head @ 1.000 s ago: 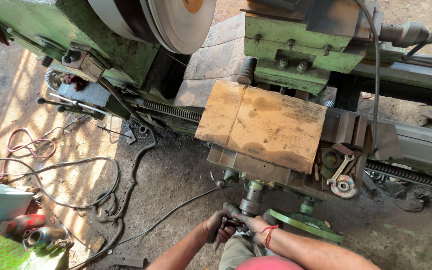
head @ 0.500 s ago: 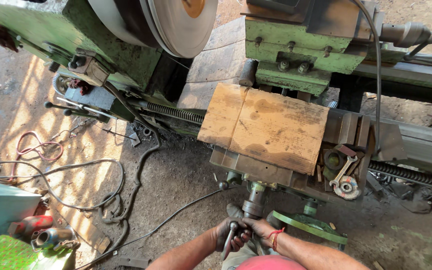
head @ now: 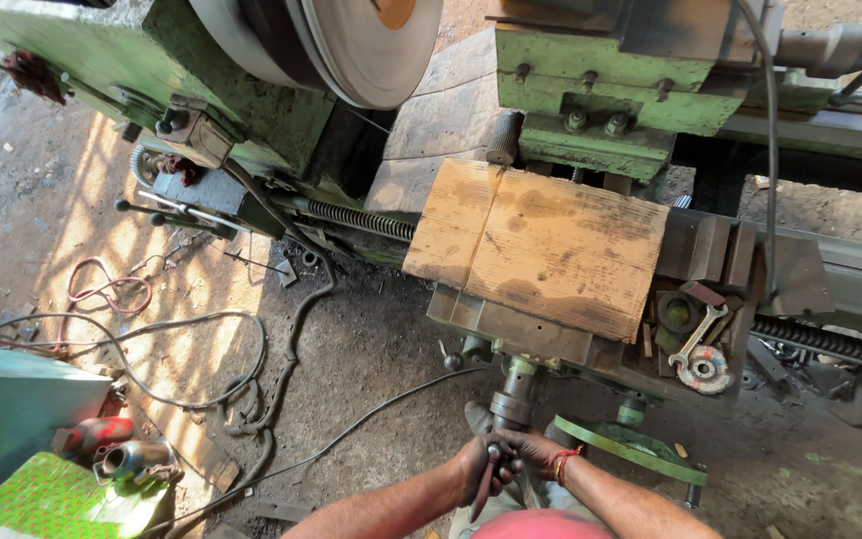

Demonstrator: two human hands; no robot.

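1. Hands meet low in the view, at the near end of the crank [head: 496, 469], below the grey shaft [head: 516, 389] that comes out from under the wooden board [head: 541, 245].
2. Left hand [head: 473, 467] has its fingers curled closed around the crank; the dark handle passes between them and points down toward the person.
3. Right hand [head: 533, 457], with a red thread at the wrist, lies just beside the left one, touching it. Its fingers bend over the same part, but I cannot tell how firmly they grip.
4. Shaft runs with its long axis straight away from the fingers, up toward the board. Both hands are equally near to it.
5. Green handwheel [head: 631, 449] is just to the right of the right hand, tilted, and no finger touches it.
6. Spanner [head: 698, 334] lies farther right and beyond, well apart from both hands.
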